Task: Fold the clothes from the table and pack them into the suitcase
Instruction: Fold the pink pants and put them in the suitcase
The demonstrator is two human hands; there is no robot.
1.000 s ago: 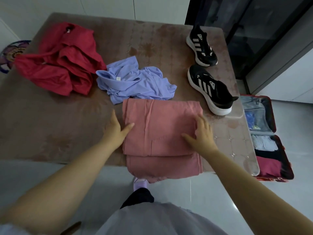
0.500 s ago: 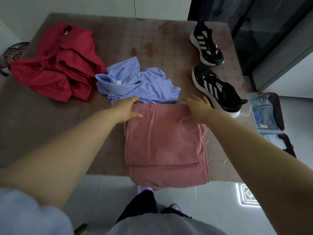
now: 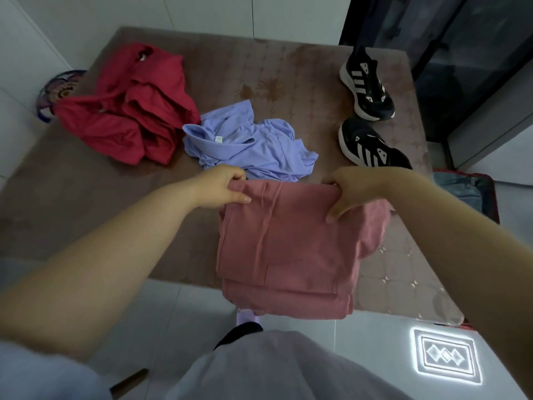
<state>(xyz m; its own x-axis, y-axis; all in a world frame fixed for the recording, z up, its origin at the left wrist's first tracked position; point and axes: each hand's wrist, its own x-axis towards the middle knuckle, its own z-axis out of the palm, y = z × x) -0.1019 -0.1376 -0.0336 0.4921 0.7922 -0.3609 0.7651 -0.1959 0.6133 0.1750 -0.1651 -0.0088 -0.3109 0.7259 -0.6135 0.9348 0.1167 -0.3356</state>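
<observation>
Our hands have moved to the pink trousers' [image 3: 288, 241] far edge; left hand [image 3: 220, 187] and right hand [image 3: 350, 187] now pinch its corners to fold it toward us.

It looked like a room in someone's home. A table [image 3: 274, 62] under a brown patterned cover held ordinary household laundry: a crumpled red garment [image 3: 135, 111], a lilac shirt [image 3: 259, 148] and a folded pink garment [image 3: 288, 243], with a pair of black trainers [image 3: 364, 88] set on the same top. Plain white wall panels [image 3: 202, 13] stood behind it, pale glossy floor tiles [image 3: 173, 327] lay below, and a dark glass door [image 3: 461, 67] rose to the right. An open suitcase [image 3: 491, 197] lay on the floor beside the table.
</observation>
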